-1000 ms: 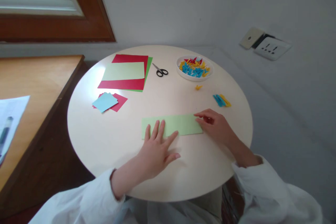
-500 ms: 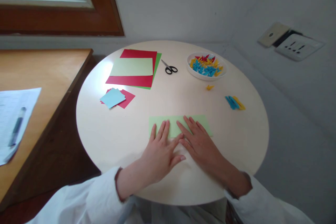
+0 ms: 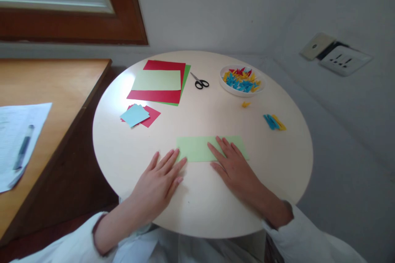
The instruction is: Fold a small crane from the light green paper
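A pale green strip of paper (image 3: 197,150) lies flat near the front of the round white table (image 3: 197,197). My left hand (image 3: 157,185) is at the strip's left end, fingers stretched out, with fingertips at its lower left corner. Flat on the right half of the strip rests my right hand (image 3: 236,164), its fingers spread over the paper and the thumb by the near edge. Neither hand grips anything.
Red sheets (image 3: 154,96) with a light green piece (image 3: 157,80) on top lie at the back left, near scissors (image 3: 200,83). Small paper squares (image 3: 135,115) are closer. A white dish (image 3: 228,88) holds folded paper cranes; a yellow one (image 3: 246,104) and folded strips (image 3: 274,122) lie nearer.
My left hand has slid left and towards me, from the middle of the strip to its left end. My right hand has stayed in place on the paper.
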Demonstrator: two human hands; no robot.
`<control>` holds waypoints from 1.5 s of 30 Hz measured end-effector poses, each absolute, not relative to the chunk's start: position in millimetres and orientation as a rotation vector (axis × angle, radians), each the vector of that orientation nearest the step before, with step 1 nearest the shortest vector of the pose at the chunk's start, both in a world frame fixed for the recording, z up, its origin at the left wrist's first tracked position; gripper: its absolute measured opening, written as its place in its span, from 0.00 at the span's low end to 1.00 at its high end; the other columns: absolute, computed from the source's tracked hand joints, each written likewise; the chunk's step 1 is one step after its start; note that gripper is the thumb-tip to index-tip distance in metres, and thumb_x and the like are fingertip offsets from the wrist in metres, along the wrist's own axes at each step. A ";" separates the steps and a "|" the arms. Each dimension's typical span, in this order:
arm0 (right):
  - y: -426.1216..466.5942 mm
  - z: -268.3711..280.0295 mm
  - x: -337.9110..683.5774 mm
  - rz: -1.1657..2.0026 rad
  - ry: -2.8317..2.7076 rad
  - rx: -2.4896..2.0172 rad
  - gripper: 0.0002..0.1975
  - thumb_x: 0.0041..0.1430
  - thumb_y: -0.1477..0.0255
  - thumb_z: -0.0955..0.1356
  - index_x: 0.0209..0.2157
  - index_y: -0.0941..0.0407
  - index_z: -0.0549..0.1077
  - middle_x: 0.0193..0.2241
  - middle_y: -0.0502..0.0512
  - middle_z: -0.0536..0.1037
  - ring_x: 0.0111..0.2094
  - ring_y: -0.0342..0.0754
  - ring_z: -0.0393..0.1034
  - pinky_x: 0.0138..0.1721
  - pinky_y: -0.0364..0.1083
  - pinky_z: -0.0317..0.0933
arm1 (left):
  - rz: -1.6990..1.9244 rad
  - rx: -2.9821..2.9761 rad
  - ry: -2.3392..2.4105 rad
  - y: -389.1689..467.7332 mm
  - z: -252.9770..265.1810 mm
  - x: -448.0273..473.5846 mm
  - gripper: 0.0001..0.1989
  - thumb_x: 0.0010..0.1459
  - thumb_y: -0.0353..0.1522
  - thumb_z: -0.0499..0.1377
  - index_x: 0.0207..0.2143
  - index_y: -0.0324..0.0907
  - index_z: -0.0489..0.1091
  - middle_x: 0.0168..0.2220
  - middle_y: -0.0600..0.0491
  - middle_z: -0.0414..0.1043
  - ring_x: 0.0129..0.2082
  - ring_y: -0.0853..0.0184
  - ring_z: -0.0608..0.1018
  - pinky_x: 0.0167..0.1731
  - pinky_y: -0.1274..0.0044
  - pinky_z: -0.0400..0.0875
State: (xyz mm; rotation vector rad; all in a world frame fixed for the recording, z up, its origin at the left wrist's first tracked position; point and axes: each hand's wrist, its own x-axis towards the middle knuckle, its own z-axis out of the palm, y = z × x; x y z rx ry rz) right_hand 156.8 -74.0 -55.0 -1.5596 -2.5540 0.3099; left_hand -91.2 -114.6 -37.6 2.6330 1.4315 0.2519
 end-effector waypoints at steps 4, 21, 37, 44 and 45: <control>-72.8 -56.2 158.2 0.314 -2.529 -1.532 0.24 0.63 0.63 0.57 0.59 0.53 0.60 0.62 0.62 0.55 0.63 0.56 0.48 0.60 0.61 0.47 | 0.458 2.559 1.463 -107.6 -40.9 -101.6 0.17 0.65 0.34 0.45 0.48 0.42 0.69 0.52 0.47 0.70 0.54 0.61 0.70 0.59 0.57 0.54; -64.6 -40.3 149.2 0.112 -2.492 -1.353 0.18 0.60 0.66 0.62 0.50 0.55 0.70 0.54 0.62 0.69 0.55 0.54 0.62 0.55 0.58 0.53 | 0.550 2.827 1.038 -60.3 -47.3 -80.5 0.18 0.65 0.30 0.43 0.36 0.36 0.72 0.41 0.41 0.75 0.45 0.60 0.76 0.50 0.63 0.66; 4.7 11.9 126.7 1.486 -1.288 -1.149 0.18 0.45 0.56 0.71 0.28 0.57 0.74 0.24 0.52 0.76 0.25 0.47 0.67 0.28 0.45 0.61 | 1.151 1.101 0.727 6.5 21.9 -44.1 0.20 0.52 0.44 0.60 0.41 0.40 0.72 0.43 0.46 0.75 0.45 0.58 0.75 0.44 0.69 0.69; 3.3 -21.4 112.0 1.769 -1.078 -1.115 0.20 0.41 0.57 0.73 0.29 0.59 0.75 0.26 0.55 0.79 0.26 0.48 0.72 0.32 0.47 0.64 | 1.127 0.786 0.763 14.1 -5.5 -33.9 0.18 0.51 0.40 0.62 0.39 0.34 0.72 0.39 0.41 0.76 0.38 0.57 0.78 0.36 0.69 0.73; 3.0 -24.5 110.8 1.781 -1.063 -1.127 0.20 0.41 0.57 0.74 0.29 0.60 0.76 0.26 0.56 0.79 0.27 0.48 0.72 0.32 0.48 0.65 | 1.114 0.754 0.750 14.5 -6.1 -34.2 0.18 0.52 0.40 0.62 0.38 0.34 0.72 0.39 0.41 0.76 0.39 0.56 0.78 0.37 0.69 0.73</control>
